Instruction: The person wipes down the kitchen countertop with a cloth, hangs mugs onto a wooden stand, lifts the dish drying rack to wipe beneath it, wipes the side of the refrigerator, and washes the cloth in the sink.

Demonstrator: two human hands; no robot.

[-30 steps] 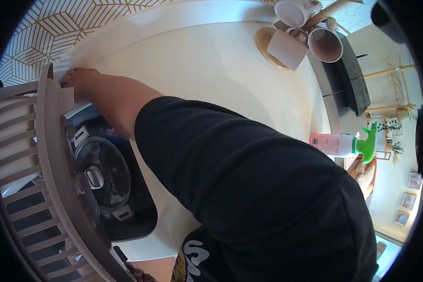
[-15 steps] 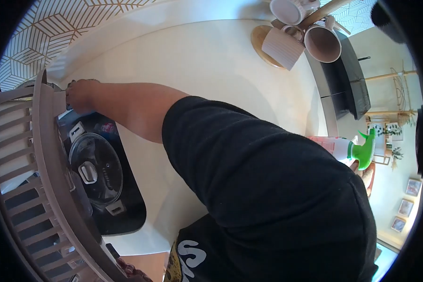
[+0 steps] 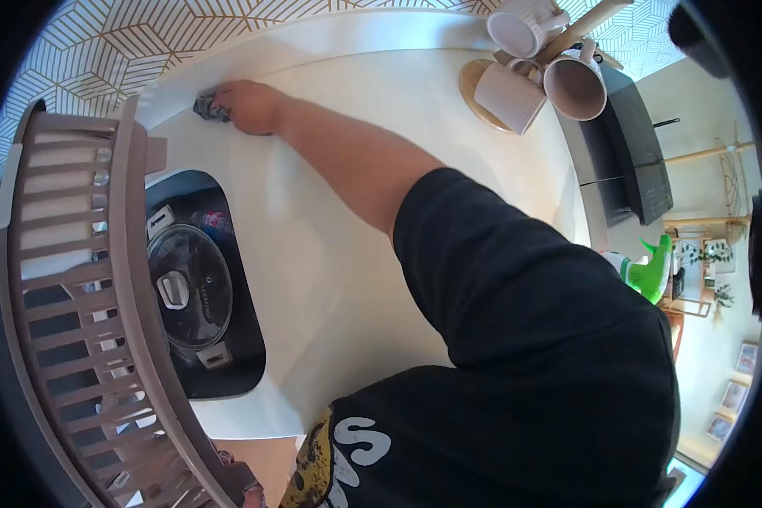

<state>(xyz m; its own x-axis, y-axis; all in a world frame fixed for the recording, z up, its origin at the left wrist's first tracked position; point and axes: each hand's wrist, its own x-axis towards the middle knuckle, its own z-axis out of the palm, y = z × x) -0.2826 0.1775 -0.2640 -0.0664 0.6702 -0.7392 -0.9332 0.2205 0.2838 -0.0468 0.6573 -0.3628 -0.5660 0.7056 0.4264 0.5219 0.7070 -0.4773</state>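
My right hand (image 3: 250, 106) is closed around a crumpled grey cloth (image 3: 212, 106), which it presses to the white countertop (image 3: 339, 237) by the back wall. At the bottom edge, part of my left hand (image 3: 252, 496) grips the end of a brown slatted dish rack (image 3: 131, 254). The rack leans along the left side and partly covers a dark sink (image 3: 241, 356). Inside the sink lies a pot with a glass lid (image 3: 203, 288), and a bottle with a coloured label (image 3: 216, 222) is beside it.
Mugs (image 3: 510, 97) hang on a wooden stand at the upper right, near a dark appliance (image 3: 626, 144). A spray bottle with a green trigger (image 3: 652, 271) shows past my sleeve. White and gold patterned wall covering (image 3: 102, 51) runs behind the counter.
My right hand has come out from beside the rack and moved right and up along the counter's back with the cloth. The rack's upper end has shifted right in view.
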